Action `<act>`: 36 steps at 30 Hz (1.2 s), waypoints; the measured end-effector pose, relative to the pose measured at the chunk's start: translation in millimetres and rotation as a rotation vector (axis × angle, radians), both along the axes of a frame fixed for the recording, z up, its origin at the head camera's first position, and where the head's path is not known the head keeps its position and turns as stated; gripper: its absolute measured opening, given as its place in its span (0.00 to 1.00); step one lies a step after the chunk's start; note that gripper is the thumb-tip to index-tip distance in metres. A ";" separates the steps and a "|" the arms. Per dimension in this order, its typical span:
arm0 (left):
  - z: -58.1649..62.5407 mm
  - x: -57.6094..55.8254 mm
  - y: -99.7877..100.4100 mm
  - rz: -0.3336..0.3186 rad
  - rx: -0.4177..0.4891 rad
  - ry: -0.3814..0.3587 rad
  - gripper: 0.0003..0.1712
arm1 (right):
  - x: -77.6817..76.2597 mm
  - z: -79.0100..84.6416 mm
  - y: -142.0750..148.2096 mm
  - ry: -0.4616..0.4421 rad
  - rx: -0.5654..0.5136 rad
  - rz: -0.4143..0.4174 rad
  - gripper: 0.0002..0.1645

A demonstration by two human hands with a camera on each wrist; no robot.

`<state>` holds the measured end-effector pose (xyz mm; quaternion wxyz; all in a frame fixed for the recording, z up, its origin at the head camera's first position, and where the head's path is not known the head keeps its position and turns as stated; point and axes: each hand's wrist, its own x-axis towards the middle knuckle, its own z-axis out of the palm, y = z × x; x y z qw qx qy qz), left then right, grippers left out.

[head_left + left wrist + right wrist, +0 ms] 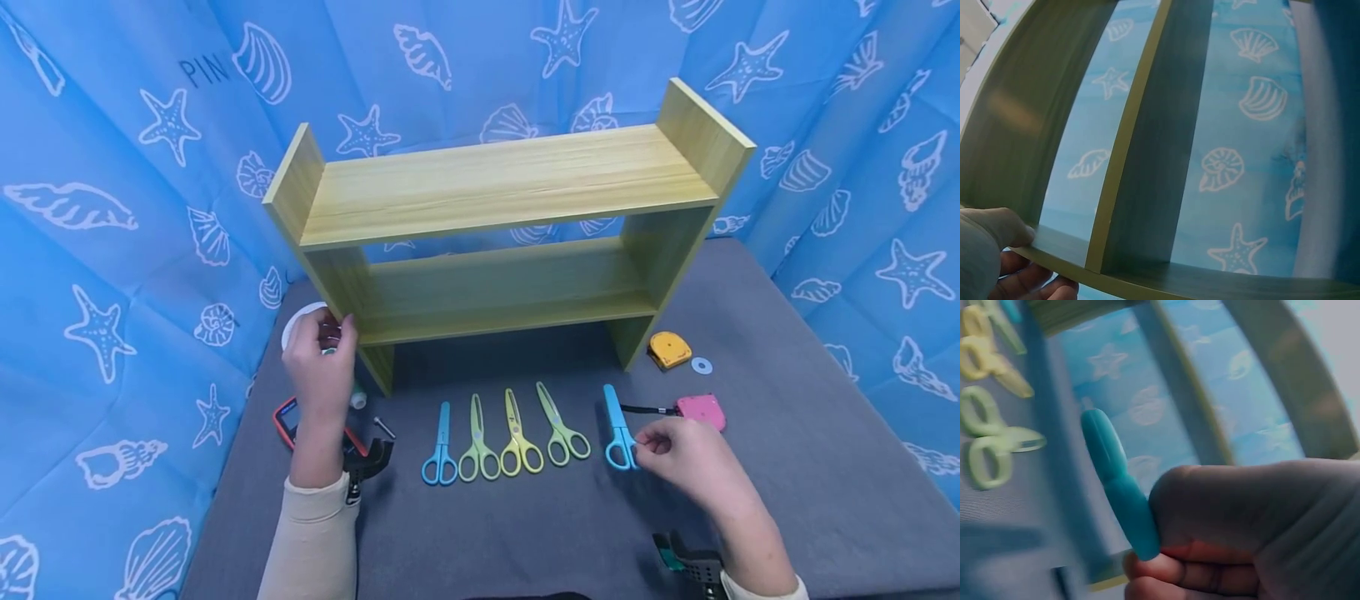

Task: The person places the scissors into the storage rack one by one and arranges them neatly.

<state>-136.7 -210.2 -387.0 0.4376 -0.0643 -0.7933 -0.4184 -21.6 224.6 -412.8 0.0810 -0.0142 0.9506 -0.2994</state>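
Observation:
My left hand (318, 367) grips the front edge of the left side panel of a two-tier wooden shelf (495, 183). In the left wrist view the thumb (1013, 228) lies on one face of that panel and the fingers curl behind it. My right hand (693, 458) pinches a pair of blue scissors (618, 421) by the handle, its covered blade pointing toward the shelf. Close up in the right wrist view, the blue scissors (1113, 478) appear edge-on between thumb and fingers.
Blue scissors (441, 450), green scissors (478, 442), yellow scissors (516, 429) and another green pair (558, 421) lie in a row. Right: orange tape measure (669, 350), grey washer (702, 366), pink tape measure (702, 411). Left: bolt (384, 427) and red-black device (287, 417).

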 end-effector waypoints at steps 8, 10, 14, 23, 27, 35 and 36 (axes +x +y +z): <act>-2.4 -1.1 0.7 -0.012 0.013 0.013 0.08 | 8.9 50.4 9.3 0.118 -0.018 -0.014 0.03; -2.5 -0.8 0.4 -0.010 0.012 0.010 0.08 | 9.5 63.6 11.1 0.145 -0.018 -0.019 0.03; -2.6 -0.4 -0.4 -0.007 0.008 0.003 0.08 | 10.5 91.3 14.0 0.261 -0.044 0.000 0.04; 1.5 0.8 -1.0 -0.013 -0.011 0.009 0.09 | 1.4 156.8 11.7 0.422 -0.090 -0.021 0.09; 2.9 0.8 -0.7 -0.015 -0.003 0.011 0.08 | -7.5 185.4 6.0 0.425 -0.096 -0.084 0.11; 1.9 -0.1 -1.5 -0.011 -0.018 0.008 0.08 | -41.4 233.6 -18.4 0.421 -0.086 -0.133 0.19; 1.4 -0.4 -1.7 -0.011 -0.021 0.007 0.08 | -46.9 239.6 -23.2 0.409 -0.086 -0.129 0.20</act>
